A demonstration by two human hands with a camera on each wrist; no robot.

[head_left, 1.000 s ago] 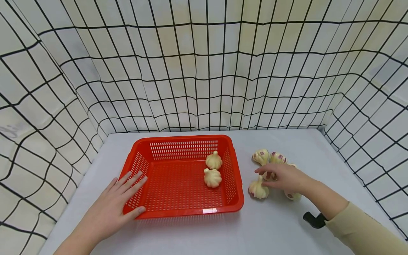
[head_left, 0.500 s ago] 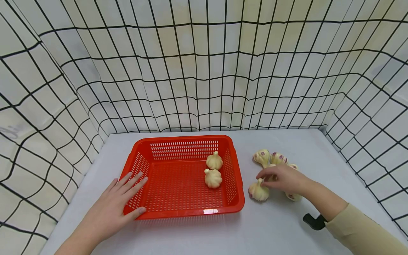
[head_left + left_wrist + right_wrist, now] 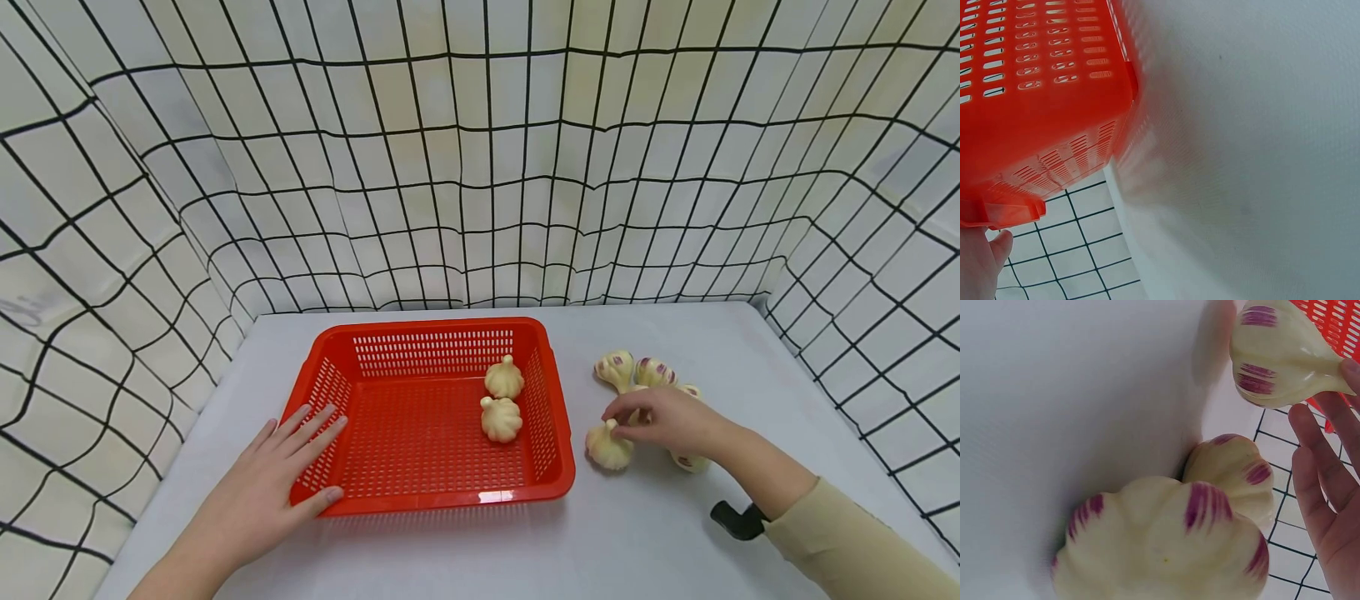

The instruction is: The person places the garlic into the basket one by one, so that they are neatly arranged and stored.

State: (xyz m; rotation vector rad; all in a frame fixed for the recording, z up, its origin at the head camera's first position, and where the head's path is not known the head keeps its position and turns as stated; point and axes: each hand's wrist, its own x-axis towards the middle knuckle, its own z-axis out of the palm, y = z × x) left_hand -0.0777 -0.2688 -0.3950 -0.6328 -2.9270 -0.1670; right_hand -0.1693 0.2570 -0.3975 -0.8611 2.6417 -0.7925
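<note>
My right hand (image 3: 667, 419) pinches the stem of a cream garlic bulb (image 3: 609, 447) between thumb and fingertips, just right of the red basket (image 3: 442, 502). In the right wrist view that garlic bulb (image 3: 1279, 359) shows purple streaks, and its stem runs between the fingers. Partly hidden beneath the hand and beyond it are several other garlic bulbs (image 3: 615, 369). My left hand (image 3: 258, 492) rests with spread fingers on the basket's left rim. Inside the basket, at its right side, two garlic bulbs sit one behind the other, the nearer garlic bulb (image 3: 501, 420) and the farther garlic bulb (image 3: 504, 379).
A white-covered table (image 3: 637, 542) lies under everything. Black netting (image 3: 487, 167) over white cloth rises at the back and on both sides. A black object (image 3: 738, 521), partly hidden, is by the right wrist and sleeve.
My right hand has brought its thumb and fingertips together on the garlic bulb's stem, and the bulb has turned slightly. The left hand and basket stay where they were.
</note>
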